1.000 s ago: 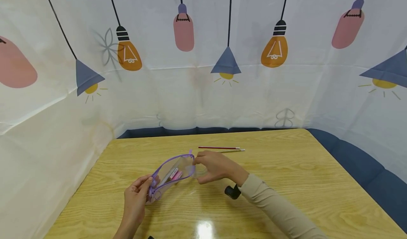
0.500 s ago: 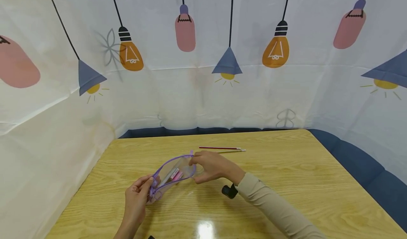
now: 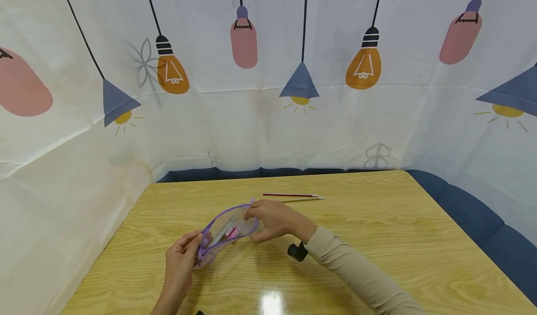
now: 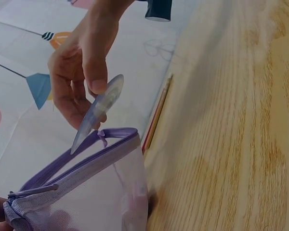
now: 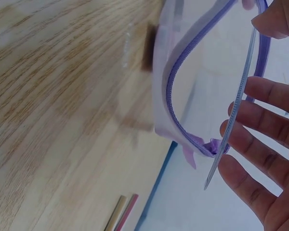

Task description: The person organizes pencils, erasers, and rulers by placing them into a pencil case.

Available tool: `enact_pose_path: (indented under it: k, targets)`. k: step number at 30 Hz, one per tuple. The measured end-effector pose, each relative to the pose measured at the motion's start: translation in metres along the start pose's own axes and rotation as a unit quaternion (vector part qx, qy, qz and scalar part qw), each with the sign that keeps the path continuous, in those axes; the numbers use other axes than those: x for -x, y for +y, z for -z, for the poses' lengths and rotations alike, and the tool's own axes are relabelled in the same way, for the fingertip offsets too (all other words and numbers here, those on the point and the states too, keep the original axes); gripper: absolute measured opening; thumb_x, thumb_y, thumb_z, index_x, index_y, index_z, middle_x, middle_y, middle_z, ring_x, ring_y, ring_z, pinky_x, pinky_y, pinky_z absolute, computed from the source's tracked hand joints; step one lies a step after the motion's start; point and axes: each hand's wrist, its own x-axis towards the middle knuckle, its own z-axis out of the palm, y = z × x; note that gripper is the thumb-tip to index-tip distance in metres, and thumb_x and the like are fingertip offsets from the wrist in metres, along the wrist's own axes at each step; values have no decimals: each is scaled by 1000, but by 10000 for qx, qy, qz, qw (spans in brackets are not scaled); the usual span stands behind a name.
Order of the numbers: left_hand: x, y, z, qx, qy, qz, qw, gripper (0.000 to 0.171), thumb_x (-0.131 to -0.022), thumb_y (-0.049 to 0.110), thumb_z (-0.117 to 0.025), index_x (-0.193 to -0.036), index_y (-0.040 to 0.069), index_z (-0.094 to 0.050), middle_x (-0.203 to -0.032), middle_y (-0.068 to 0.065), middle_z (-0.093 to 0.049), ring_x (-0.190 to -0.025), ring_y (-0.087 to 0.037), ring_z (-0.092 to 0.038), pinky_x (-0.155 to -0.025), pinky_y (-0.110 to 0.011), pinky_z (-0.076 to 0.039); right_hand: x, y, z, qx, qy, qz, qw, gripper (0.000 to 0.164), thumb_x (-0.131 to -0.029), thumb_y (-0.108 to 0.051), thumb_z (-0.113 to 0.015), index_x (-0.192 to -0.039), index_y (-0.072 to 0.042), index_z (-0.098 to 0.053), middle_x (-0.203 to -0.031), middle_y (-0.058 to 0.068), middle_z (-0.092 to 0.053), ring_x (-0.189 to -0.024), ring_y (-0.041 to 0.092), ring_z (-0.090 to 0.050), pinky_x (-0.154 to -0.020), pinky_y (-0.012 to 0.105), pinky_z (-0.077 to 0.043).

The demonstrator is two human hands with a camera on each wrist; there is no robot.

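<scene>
My left hand [image 3: 179, 263] pinches the near end of a see-through pencil case [image 4: 101, 187] with a purple zip, which stands unzipped. Inside lie a pink-and-white eraser [image 3: 232, 232] and a long pale strip [image 3: 222, 233] whose kind I cannot tell. Over the case's far end, my right hand [image 3: 278, 219] holds a thin clear protractor [image 5: 237, 103] between thumb and fingers. Seen edge-on in the right wrist view, it shows fine marks along its edge. In the left wrist view the lower tip of the protractor [image 4: 98, 108] is at the unzipped mouth.
Behind the right hand, a red pencil [image 3: 289, 195] and a yellowish pencil [image 3: 304, 199] lie on the wooden table [image 3: 377, 222]. A black wrist camera [image 3: 297, 252] sits below the right wrist. A white curtain [image 3: 260, 119] with printed lamps hangs beyond the table.
My right hand has moved a little left, with the protractor, over the pencil case's mouth. The left hand and the case have stayed almost still.
</scene>
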Motion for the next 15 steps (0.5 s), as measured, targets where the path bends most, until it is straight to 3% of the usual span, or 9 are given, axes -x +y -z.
enact_pose_path:
  k: [7,15]
  targets:
    - [0,0,-1,-23,-10,-30,10000,25,-98,10,-59,-112,-10,-63,-92,-4,-73,-86,-20,-70,-65,-27,-56,-5,-1,-3,-57,11,58,10000,44,-83,-37,-68,-120,-13,-66,-116,0,-61,-103,12,-58,-85,27,-48]
    - [-2,-1,-1,-56,43,120,9999,22,-97,13,-62,-109,-5,-67,-87,-2,-73,-77,-16,-69,-61,-25,-55,-11,-5,-7,-28,-62,74,9999,44,-85,-38,-68,-121,-12,-66,-118,1,-61,-101,12,-59,-83,26,-49]
